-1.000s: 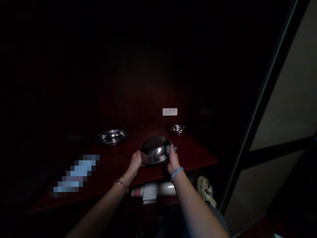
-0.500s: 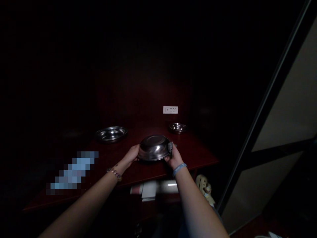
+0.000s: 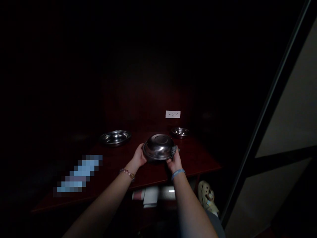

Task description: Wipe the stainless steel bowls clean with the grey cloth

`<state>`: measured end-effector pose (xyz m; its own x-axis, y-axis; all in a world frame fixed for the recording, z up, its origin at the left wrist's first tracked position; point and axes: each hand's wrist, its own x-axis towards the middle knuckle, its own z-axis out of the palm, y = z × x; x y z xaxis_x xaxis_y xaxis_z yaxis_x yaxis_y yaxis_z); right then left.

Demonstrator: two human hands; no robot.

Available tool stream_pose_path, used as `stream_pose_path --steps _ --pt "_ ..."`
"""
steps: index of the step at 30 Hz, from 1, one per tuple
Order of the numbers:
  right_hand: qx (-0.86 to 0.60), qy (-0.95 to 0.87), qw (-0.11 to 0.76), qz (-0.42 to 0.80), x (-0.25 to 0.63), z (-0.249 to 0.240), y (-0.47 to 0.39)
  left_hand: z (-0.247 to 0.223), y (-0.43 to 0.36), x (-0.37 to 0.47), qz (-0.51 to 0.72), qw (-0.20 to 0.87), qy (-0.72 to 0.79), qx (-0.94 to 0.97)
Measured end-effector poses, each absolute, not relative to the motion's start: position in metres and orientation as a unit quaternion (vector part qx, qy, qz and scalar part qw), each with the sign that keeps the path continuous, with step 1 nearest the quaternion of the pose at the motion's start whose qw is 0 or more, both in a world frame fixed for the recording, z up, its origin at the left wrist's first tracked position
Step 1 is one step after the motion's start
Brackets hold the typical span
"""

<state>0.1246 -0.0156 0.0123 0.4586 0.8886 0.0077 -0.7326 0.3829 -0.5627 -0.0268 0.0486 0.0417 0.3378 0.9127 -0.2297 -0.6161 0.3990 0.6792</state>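
Note:
A shiny metal bowl (image 3: 158, 150) is upside down, base upward, above the dark red table (image 3: 151, 173). Its left rim is gripped by my left hand (image 3: 139, 156), with a beaded bracelet on the wrist. On the opposite side, my right hand (image 3: 175, 162) grips the rim, a blue band round its wrist. A bunched grey cloth (image 3: 173, 152) is pressed between the right hand and the bowl's side. The fingers under the bowl are partly hidden.
A wide metal dish (image 3: 116, 144) sits at the back left and a smaller metal bowl (image 3: 180, 136) at the back right. Behind is a white wall socket (image 3: 172, 114). A pixelated blue patch covers the left. Below are a paper cup (image 3: 137, 195) and a cream clog (image 3: 206, 195).
The bowl has turned a little in my hands and tilts differently. My left hand has moved round its rim, with the palm more visible. The whole view has shifted slightly.

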Motion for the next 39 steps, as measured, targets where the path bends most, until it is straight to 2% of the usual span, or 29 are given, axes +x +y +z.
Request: stream_pose_path --steps 3,11,17,22,31,39 --pt "-0.244 -0.094 0.838 0.479 0.117 0.007 -0.008 0.031 0.044 -0.02 0.502 0.776 0.296 0.242" --pt "-0.215 -0.122 0.869 0.428 0.086 -0.011 0.013 0.016 0.05 0.007 0.552 0.752 0.275 0.233" --pt "-0.256 -0.136 0.849 0.442 0.083 -0.015 0.009 0.004 0.055 0.02 0.649 0.589 0.435 0.207" --pt "-0.278 -0.113 0.836 0.459 0.087 -0.012 0.002 -0.001 0.058 0.023 0.664 0.551 0.457 0.218" --pt "-0.386 -0.048 0.773 0.501 0.096 0.007 -0.01 0.0 0.056 0.015 0.634 0.593 0.441 0.226" --pt "-0.322 -0.087 0.84 0.429 0.085 -0.008 -0.021 -0.002 0.044 0.016 0.642 0.603 0.401 0.253"
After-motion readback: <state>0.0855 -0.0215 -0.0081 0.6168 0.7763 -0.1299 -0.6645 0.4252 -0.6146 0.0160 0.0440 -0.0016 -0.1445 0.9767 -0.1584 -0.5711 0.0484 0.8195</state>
